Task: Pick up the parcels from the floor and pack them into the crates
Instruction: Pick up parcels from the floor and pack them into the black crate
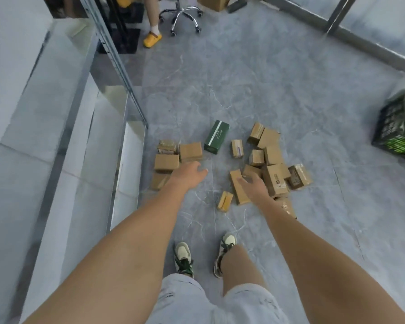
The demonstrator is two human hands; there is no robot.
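Several small brown cardboard parcels lie scattered on the grey marble floor, one cluster on the left (167, 163) and a larger heap on the right (276, 177). A dark green box (216, 136) lies between them. My left hand (189, 172) reaches down beside the left cluster, fingers loosely spread, holding nothing. My right hand (251, 184) hangs over a long flat parcel (238, 191), fingers relaxed and empty. A black crate (393, 127) with a bag in it stands at the far right.
A glass-and-metal partition (117, 73) and white shelving run along the left. An office chair (181, 16) and a person's leg in a yellow shoe (152, 38) are at the back. My own feet (206, 256) stand just before the parcels.
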